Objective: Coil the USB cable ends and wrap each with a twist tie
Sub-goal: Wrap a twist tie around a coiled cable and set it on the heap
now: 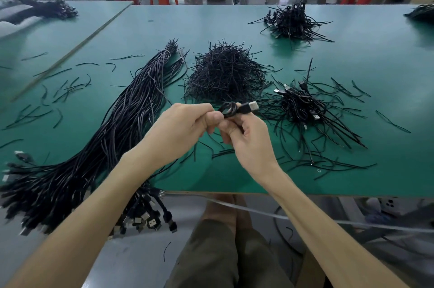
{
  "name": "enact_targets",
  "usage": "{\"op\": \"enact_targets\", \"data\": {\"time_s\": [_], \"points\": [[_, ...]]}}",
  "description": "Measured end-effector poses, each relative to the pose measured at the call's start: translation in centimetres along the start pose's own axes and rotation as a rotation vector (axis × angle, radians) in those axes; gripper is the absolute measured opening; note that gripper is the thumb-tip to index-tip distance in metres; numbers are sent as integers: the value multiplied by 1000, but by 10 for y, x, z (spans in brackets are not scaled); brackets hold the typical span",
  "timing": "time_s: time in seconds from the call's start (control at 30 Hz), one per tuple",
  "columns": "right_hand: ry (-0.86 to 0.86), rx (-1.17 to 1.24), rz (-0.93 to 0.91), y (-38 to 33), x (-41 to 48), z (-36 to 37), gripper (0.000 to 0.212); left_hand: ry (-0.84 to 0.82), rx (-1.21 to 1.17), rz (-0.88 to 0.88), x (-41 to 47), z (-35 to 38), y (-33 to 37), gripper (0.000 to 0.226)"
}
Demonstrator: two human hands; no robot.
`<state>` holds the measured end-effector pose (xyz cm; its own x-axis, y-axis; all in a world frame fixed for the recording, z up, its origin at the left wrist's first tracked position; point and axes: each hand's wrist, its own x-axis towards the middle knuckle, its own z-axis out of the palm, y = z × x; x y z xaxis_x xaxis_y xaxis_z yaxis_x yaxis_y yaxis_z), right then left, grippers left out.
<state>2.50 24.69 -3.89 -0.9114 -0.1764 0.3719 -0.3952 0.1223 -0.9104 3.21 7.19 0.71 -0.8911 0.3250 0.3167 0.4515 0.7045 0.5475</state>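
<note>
- My left hand (185,123) is curled, thumb and forefinger pinching the small coil of thin black USB cable (228,109) above the green table top (211,24).
- My right hand (249,142) grips the same coil from below, fingers curled in.
- The cable's silver-tipped plug (251,106) pokes out to the right.
- Just behind the coil sits a heap of short black twist ties (225,73).
- A long bundle of loose black cables (105,135) lies to my left, its plugs hanging over the near edge.
- A pile of coiled black cables (303,104) lies to my right.

Bare forearms (94,205); probably olive shorts (206,254)
</note>
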Motion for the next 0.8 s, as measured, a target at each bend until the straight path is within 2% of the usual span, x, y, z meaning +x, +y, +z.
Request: {"op": "enact_targets", "data": {"time_s": [0.2,0.33,0.53,0.6,0.7,0.8], "points": [[134,42,43,3,6,15,26,173,-37,-324,5,21,11,57],[197,23,62,8,8,24,21,211,-65,-410,6,28,13,58],[147,-58,32,12,2,16,21,-81,-420,-482,8,5,2,58],[152,-68,29,13,1,14,23,-119,-460,-471,5,-5,-2,46],[156,-64,33,12,2,14,27,-227,-535,-357,0,-13,-3,24],[165,-18,65,12,4,11,32,-314,-599,-197,-5,-20,-2,41]]}}
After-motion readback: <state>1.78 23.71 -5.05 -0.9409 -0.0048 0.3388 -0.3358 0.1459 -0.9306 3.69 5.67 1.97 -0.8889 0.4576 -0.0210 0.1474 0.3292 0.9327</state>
